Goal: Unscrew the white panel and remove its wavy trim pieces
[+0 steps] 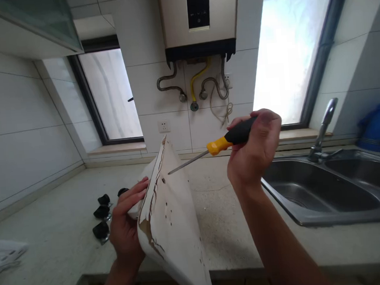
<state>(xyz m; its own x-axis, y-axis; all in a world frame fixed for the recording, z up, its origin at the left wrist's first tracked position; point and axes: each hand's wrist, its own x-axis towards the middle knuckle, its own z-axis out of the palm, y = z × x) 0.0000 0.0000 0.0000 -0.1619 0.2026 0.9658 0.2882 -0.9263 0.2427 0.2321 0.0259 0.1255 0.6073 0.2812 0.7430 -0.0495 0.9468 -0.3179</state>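
Leftmost, black casters (pixel 101 218) lie on the counter (pixel 52 221), then my left hand (pixel 126 227) clasps the chipped white board (pixel 169 222) upright over the counter edge, and my right hand (pixel 254 149) fists the screwdriver (pixel 210 149) near its top.

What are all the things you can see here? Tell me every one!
worn white wooden board with peeling edge: one, white and brown, held upright over the counter edge
screwdriver with yellow-and-black handle: one, tip near the board
small black caster wheels: about four, black, on the counter at left
pale stone counter: one, beige
steel double sink: one, silver, right
chrome tap: one, behind the sink
wall water heater: one, beige, above
blue bag: one, far right
left hand: grips the board
right hand: grips the screwdriver
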